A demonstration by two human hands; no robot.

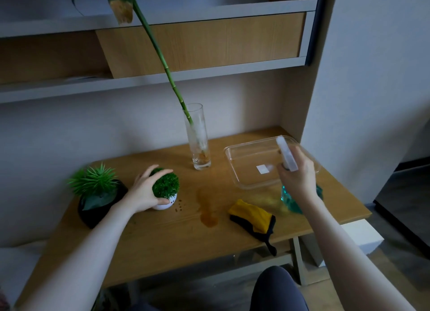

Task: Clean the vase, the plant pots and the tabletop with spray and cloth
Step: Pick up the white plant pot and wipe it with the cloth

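Brown spill (208, 214) sits mid-frame on the wooden counter (162, 241); your left hand (144, 192) cups the small white pot (165, 202), your right hand (300, 175) grips the teal spray bottle (289, 198), which may mist the nearby tall glass vase (197, 138).

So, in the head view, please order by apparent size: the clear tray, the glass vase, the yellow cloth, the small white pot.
1. Clear tray, largest.
2. Glass vase and yellow cloth: similar area; the cloth lies nearer the camera, so unranked.
3. Small white pot, smallest, partly hidden by the left hand.
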